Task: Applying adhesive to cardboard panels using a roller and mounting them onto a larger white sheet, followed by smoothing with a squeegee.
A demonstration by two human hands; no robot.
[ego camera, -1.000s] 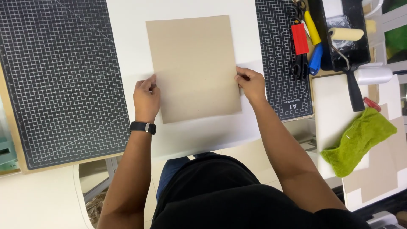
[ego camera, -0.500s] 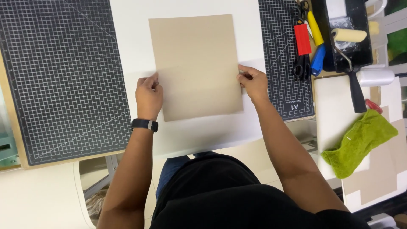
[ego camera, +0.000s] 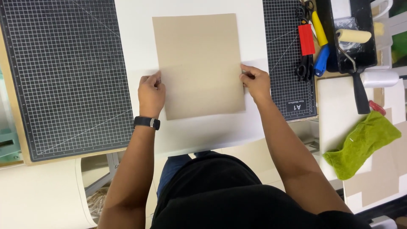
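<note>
On the white table [ego camera: 203, 131], left hand [ego camera: 151, 92] and right hand [ego camera: 254, 82] pinch tan cardboard sheet [ego camera: 198, 63].

A tan sheet of cardboard [ego camera: 198, 63] lies flat on a white table [ego camera: 199, 131] at the upper middle of the frame. The left hand [ego camera: 151, 94] pinches its left edge, a black wristband [ego camera: 146, 122] on that wrist; the right hand [ego camera: 255, 82] grips the right edge — both about level with each other. A large black cutting mat [ego camera: 63, 76] fills the upper left, and a narrower cutting mat [ego camera: 288, 59] stands at the upper right. On that one lie black scissors [ego camera: 304, 63] under a red tool [ego camera: 306, 39] — beside a yellow-and-blue handle [ego camera: 321, 44]. Further right sit a paint roller [ego camera: 354, 36] in a black tray [ego camera: 366, 55] and, lower, a green cloth [ego camera: 360, 142].
</note>
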